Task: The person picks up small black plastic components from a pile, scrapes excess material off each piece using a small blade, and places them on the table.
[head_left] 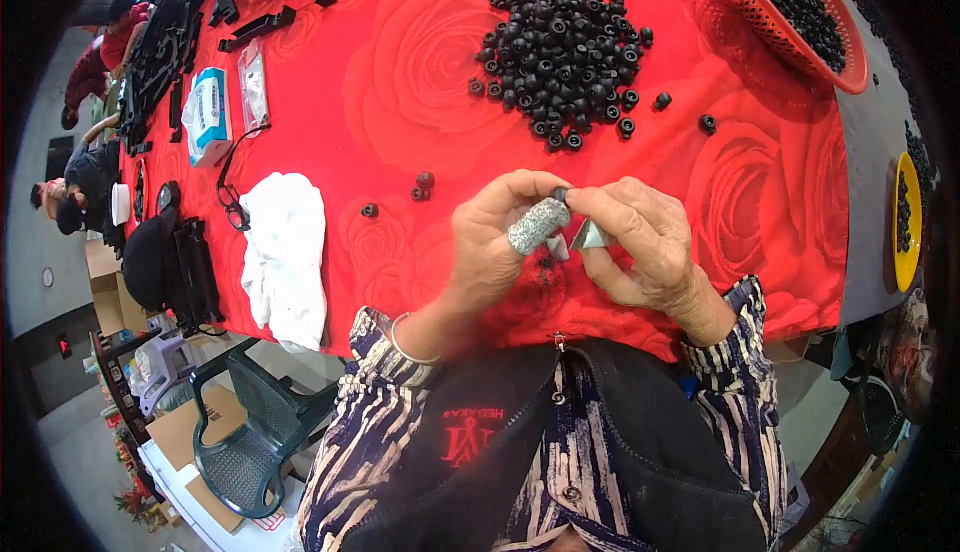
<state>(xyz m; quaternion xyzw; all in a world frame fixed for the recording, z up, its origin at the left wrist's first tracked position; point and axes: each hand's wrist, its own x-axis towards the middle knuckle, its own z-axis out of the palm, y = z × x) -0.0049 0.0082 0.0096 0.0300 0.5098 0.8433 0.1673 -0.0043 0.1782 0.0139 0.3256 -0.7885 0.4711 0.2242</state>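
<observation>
Above the near part of the red rose-patterned tablecloth [420, 82], my two hands meet. My left hand [485, 247] pinches a small round black cap [560, 194] between the fingertips and the thumb, which wears a grey speckled sleeve [540, 226]. Against the cap rest the fingertips of my right hand [645, 237], which is closed around a small flat greyish piece with a slanted edge [592, 236], like a blade; most of it is hidden. Beyond my hands lies a heap of similar black caps [560, 62]. Loose caps [369, 210] lie to the left of my hands.
A red basket [738, 7] of black caps stands far right, above a yellow dish [904, 277] with more. At left lie a white cloth [285, 257], black-framed glasses [232, 202], a blue-white tissue pack [208, 117] and long black parts [185, 42]. A green chair [240, 442] stands lower left; people are beyond.
</observation>
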